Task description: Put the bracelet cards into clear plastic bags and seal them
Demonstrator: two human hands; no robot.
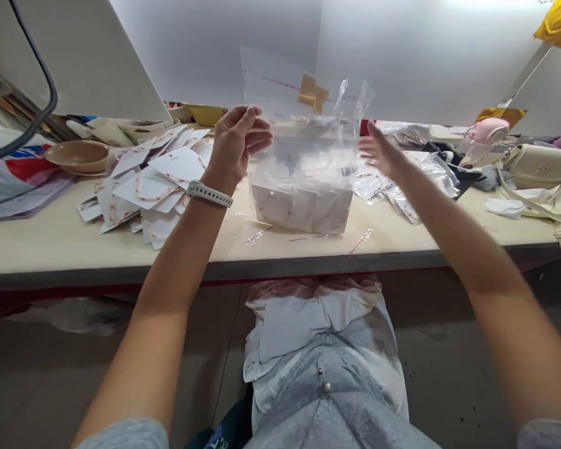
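A clear plastic zip bag (303,159) stands upright on the table, with a stack of white cards (302,209) in its lower part. A strip of tan tape (313,93) sits on its upper flap. My left hand (237,144) is at the bag's left side, fingers curled and reaching its edge, with no clear grip. My right hand (379,151) is open, fingers apart, just right of the bag and not clearly touching it. A white band (209,194) circles my left wrist.
Left of the bag lies a heap of white cards with gold chains (154,184), beside a tan bowl (78,156). Loose clear bags (402,187) lie to the right. A beige handbag (537,167) and a pink mask (489,131) sit at far right. White panels stand behind the table.
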